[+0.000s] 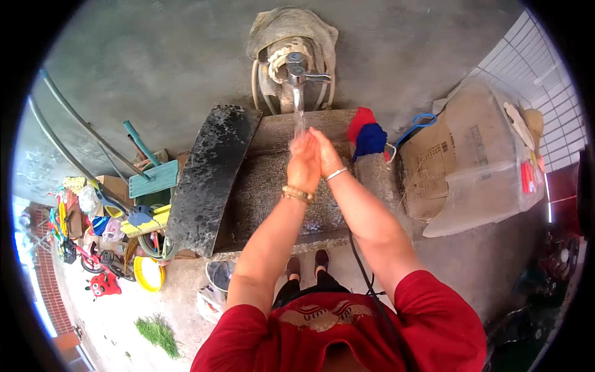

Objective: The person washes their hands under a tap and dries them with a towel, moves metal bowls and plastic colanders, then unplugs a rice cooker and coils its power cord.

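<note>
Water runs from the metal tap (298,77) onto my two hands, which are pressed together above the stone sink (266,186). My left hand (303,158), with a beaded bracelet at its wrist, lies under the stream; its fingers are blurred by water and partly hidden. Against its right side rests my right hand (327,155), the wrist wearing a thin silver bangle. Its fingers are together along the other hand. No object shows between them. A red cloth (359,121) and a blue cloth (370,139) lie on the sink's back right corner.
A dark stone slab (207,177) lies slanted over the sink's left side. Cardboard under plastic (477,155) stands at the right. A yellow basin (149,273), a bucket (219,274) and brooms are at the left. A cable hangs by my right arm.
</note>
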